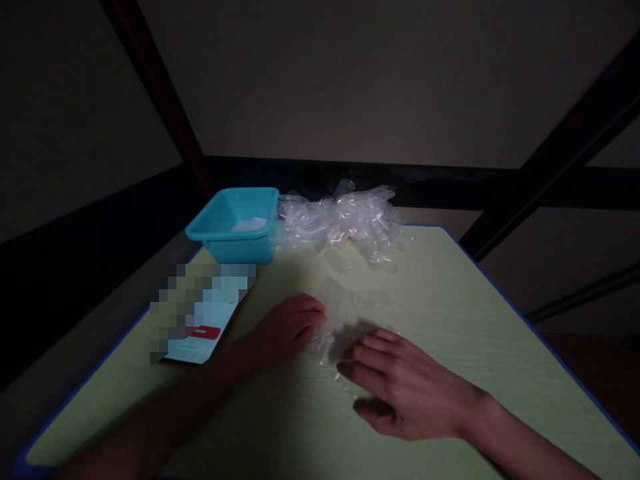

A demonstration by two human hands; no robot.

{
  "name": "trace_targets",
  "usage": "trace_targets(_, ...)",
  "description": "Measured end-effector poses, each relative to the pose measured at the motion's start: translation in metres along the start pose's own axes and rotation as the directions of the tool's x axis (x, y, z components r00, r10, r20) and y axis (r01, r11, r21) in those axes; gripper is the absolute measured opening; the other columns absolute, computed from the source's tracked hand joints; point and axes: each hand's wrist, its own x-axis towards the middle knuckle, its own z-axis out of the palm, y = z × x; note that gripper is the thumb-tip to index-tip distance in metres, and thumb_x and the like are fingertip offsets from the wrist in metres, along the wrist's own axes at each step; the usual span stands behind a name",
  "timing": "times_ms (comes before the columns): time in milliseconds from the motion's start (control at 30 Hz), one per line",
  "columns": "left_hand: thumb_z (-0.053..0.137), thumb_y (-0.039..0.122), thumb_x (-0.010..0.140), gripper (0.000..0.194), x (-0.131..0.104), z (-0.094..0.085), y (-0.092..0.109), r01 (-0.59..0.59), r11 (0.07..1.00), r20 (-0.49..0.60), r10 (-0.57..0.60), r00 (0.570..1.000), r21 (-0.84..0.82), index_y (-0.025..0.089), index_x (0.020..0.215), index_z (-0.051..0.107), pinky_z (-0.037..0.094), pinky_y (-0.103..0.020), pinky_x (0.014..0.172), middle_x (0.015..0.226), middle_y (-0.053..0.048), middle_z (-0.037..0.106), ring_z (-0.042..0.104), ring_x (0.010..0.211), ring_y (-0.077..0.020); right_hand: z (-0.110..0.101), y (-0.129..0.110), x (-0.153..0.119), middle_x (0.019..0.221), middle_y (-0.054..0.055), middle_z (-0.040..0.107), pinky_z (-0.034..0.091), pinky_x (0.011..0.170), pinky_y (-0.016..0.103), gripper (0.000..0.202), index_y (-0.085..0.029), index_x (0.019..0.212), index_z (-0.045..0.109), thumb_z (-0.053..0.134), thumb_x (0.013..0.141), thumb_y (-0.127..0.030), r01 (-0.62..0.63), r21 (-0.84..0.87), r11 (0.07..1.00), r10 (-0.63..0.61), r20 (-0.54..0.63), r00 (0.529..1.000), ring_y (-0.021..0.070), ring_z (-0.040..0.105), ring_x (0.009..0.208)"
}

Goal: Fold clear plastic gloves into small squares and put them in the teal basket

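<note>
A clear disposable plastic glove (326,339) lies flat on the table in front of me. My left hand (290,327) is closed, its fingertips pinched on the glove's left edge. Over the glove's near right side is my right hand (400,383), palm down, with fingers loosely bent and the thumb apart from them. It appears to hold nothing, and its fingertips cover part of the plastic. Farther back sits a crumpled heap of clear plastic gloves (367,217).
A blue plastic basin (243,250) with something white inside stands at the back left, beside the heap. Nearer, a phone (193,343) with a lit, partly blurred screen lies left of my left hand. The pale table (475,313) has a blue edge; a wall rises behind it.
</note>
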Motion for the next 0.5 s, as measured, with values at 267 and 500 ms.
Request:
trace_targets(267,0.039,0.009,0.084,0.025,0.002,0.001,0.002,-0.017,0.999,-0.015,0.016,1.0,-0.03,0.012,0.087,0.064,0.047,-0.029,0.076,0.09,-0.009,0.063,0.056,0.085,-0.0165,-0.007,0.017,-0.004,0.091,0.007,0.062,0.04,0.076,0.035,0.028,-0.014,0.109,0.056,0.048,0.083,-0.016,0.035,-0.091,0.995,-0.032,0.035,0.999,0.0205,0.051,0.083)
trace_targets(500,0.045,0.011,0.084,0.018,0.001,0.002,0.004,-0.077,0.997,-0.002,0.077,0.997,-0.01,0.013,0.09,0.062,0.046,-0.03,0.077,0.092,-0.009,0.063,0.055,0.085,-0.0167,0.002,0.028,-0.005,0.075,0.004,0.061,0.039,0.063,0.032,0.014,-0.015,0.084,0.061,0.048,0.087,-0.016,0.012,-0.254,0.967,-0.045,-0.124,0.991,0.0175,0.051,0.069)
